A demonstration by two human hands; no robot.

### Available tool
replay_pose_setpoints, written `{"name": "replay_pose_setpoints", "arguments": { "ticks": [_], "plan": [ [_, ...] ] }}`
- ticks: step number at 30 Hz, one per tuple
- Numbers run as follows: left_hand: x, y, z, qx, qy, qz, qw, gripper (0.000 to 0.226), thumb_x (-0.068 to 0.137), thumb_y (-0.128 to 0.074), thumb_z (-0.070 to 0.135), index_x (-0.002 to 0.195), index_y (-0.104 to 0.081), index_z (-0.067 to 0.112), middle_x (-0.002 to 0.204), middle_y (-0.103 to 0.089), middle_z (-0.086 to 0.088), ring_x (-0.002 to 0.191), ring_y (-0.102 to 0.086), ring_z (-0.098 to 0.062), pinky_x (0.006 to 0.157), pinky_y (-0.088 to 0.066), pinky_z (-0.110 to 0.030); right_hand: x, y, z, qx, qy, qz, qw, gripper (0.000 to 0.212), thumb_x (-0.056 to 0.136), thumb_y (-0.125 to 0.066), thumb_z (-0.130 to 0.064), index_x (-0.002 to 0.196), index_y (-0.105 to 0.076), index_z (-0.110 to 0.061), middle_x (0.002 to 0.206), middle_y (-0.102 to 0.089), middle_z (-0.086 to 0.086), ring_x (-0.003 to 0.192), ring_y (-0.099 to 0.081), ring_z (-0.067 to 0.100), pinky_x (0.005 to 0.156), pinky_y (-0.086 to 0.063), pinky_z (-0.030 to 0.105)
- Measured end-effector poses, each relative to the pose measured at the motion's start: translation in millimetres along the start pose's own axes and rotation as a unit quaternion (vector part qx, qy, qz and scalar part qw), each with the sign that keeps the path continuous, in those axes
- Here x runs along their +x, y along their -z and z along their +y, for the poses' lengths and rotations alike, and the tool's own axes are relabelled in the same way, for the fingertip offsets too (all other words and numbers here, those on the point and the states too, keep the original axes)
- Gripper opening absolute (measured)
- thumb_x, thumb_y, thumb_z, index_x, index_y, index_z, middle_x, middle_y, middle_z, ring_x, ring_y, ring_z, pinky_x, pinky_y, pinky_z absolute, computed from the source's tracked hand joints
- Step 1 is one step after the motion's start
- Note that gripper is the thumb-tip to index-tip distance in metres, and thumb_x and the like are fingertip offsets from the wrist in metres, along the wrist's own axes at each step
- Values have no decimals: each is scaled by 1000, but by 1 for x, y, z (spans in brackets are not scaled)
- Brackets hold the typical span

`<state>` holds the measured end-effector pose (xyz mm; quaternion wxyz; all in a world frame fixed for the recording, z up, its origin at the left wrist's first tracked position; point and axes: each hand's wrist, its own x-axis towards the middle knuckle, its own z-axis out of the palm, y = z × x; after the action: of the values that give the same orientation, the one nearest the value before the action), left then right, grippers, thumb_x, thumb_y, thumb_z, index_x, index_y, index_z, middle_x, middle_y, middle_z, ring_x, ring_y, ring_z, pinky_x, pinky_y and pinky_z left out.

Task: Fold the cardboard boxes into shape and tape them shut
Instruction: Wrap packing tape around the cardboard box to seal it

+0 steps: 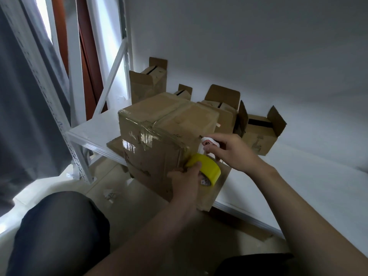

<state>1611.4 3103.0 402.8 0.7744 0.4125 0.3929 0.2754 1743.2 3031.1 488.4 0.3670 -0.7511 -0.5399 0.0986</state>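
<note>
Head view. A large cardboard box (169,120), closed and sealed with clear tape across its top seam and down its near face, stands at the front edge of a white shelf (298,176), resting on a flat cardboard sheet (218,188) that overhangs that edge. The left hand (187,182) grips a yellow tape roll (208,166), thumb on the roll's outer band and fingers curled through its core, holding it against the box's lower near-right corner. The right hand (233,152), just above the roll at the box's right side, pinches a small white item with red print (208,143) between thumb and fingers; what the item is cannot be told. Along the shelf's back edge, against the wall, stand four smaller boxes with upright flaps: a tall one (147,82) at the left, a small one (184,92), one (222,95) behind the large box, and one (258,134) to the right. A paper scrap (110,194) lies on the floor below the shelf's front edge.
</note>
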Motion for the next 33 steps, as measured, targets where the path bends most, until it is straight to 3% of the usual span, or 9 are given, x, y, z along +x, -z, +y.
{"name": "replay_pose_setpoints", "arguments": {
  "ticks": [3, 6, 10, 13, 18, 21, 25, 29, 33],
  "plan": [
    [-11, -11, -2, -52, 11, 4, 999, 56, 85, -78, 20, 126, -51, -7, 117, -65, -29, 90, -69, -29, 83, -61, -44, -2, 4, -1, -23, 2, 5, 1000, 31, 93, -72, -27, 123, -71, -24, 103, -72, -17, 89, -68, 0, 76, -56, 29],
    [-10, -19, 1, -95, 48, 28, 994, 53, 86, -78, 11, 129, -47, 4, 130, -57, -23, 111, -65, -38, 93, -56, -55, -5, 3, -3, 11, 33, 50, 998, 27, 88, -77, -23, 115, -77, -21, 105, -75, -13, 95, -69, 2, 80, -57, 24],
    [-14, -16, 5, -135, 54, 15, 989, 50, 86, -77, 9, 125, -46, 17, 124, -60, -18, 99, -72, -34, 72, -64, -46, -9, 1, -5, 73, 14, 66, 995, 28, 89, -75, -14, 116, -76, -21, 79, -76, 7, 57, -64, 13, 54, -53, 30],
    [-16, -13, 5, -131, 44, -3, 990, 46, 89, -76, 14, 127, -51, 21, 123, -63, -16, 90, -76, -29, 66, -64, -42, -9, 2, -11, 157, -14, 73, 985, 28, 91, -73, -7, 115, -76, -20, 74, -71, 18, 56, -62, 38, 51, -55, 42],
    [-18, -11, 6, -113, 32, -40, 992, 46, 93, -71, 16, 137, -58, 18, 118, -68, -15, 89, -76, -27, 75, -63, -50, -7, -5, -24, 270, -57, 48, 960, 27, 86, -76, -34, 112, -78, -25, 78, -70, 21, 43, -52, 24, 46, -44, 28],
    [-17, -10, 7, -118, 32, -44, 992, 45, 93, -70, 15, 137, -59, 18, 114, -70, -16, 89, -76, -27, 74, -63, -48, -7, -10, -24, 215, -45, 48, 974, 28, 96, -68, -23, 124, -71, -24, 69, -67, 25, 39, -54, 24, 44, -46, 29],
    [-20, -11, 7, -133, 35, -51, 989, 42, 94, -71, 15, 134, -61, 19, 115, -70, -12, 88, -77, -25, 73, -64, -46, -4, -2, -25, 18, 34, 39, 999, 27, 89, -76, -15, 116, -75, -19, 87, -76, 0, 62, -70, 16, 67, -61, 41],
    [-21, -12, 8, -143, 36, -46, 988, 42, 94, -70, 13, 134, -61, 20, 115, -70, -13, 87, -77, -24, 65, -63, -39, 0, 4, -29, -121, 166, -31, 978, 18, 86, -78, -8, 104, -79, -12, 107, -74, -4, 100, -67, 7, 86, -56, 30],
    [-20, -11, 6, -109, 9, -34, 993, 34, 92, -72, 15, 125, -66, 22, 97, -75, -5, 79, -76, -15, 61, -62, -33, 4, 3, -32, -137, 208, -37, 968, 17, 86, -79, -8, 102, -80, -10, 108, -75, 0, 102, -68, 10, 86, -56, 28]
  ]
}}
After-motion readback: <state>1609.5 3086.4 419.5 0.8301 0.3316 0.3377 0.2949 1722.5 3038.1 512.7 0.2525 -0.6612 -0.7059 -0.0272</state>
